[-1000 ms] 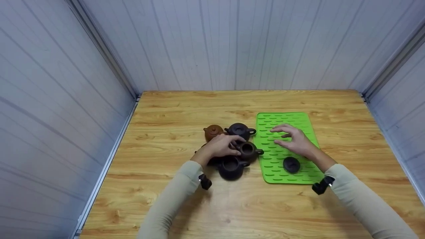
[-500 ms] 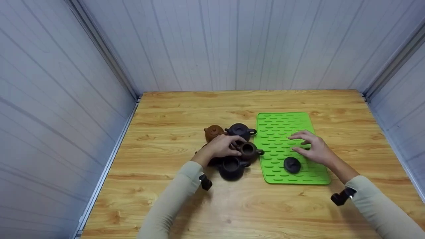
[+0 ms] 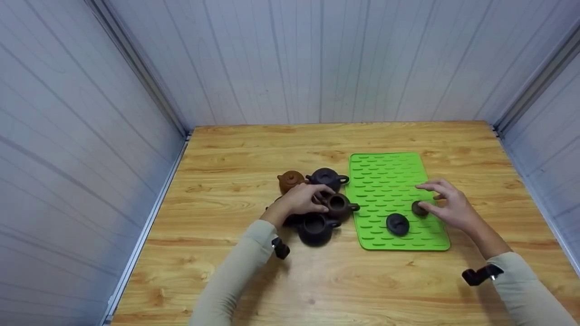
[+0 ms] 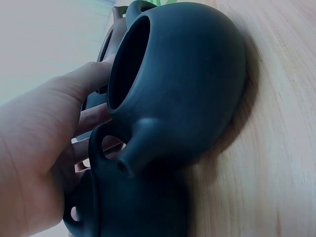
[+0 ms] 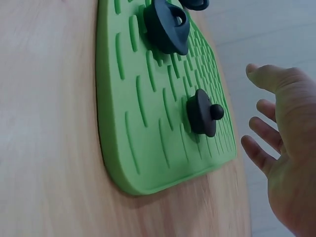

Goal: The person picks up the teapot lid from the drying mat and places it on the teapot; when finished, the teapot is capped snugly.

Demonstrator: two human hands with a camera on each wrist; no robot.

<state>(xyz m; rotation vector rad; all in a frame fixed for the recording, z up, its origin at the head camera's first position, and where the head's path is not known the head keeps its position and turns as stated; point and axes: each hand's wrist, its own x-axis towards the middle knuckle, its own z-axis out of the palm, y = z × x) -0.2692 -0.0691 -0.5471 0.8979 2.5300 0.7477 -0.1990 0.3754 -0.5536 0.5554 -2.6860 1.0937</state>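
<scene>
In the head view my left hand (image 3: 301, 199) reaches over a cluster of teapots. Its thumb and fingers grip the spout side of a small lidless brown teapot (image 3: 343, 213). The left wrist view shows the thumb passing behind a rounder lidless black teapot (image 4: 192, 74), which hides the fingertips. On the green mat (image 3: 385, 174) lies a small dark brown lid (image 5: 200, 111) with a round knob. My right hand (image 3: 455, 208) hovers beside this lid, fingers spread and holding nothing; the right wrist view shows it apart from the lid. A larger black lid (image 3: 398, 224) lies nearby.
Behind the left hand stand a reddish-brown lidded teapot (image 3: 290, 181) and a black lidded teapot (image 3: 326, 178). Another dark teapot (image 4: 143, 207) sits partly under the left hand. Pale panel walls (image 3: 290, 63) bound the wooden table (image 3: 235, 154).
My right hand has moved right across the mat, and the small brown lid now shows lying beneath it, let go. My left hand has stayed on the brown teapot.
</scene>
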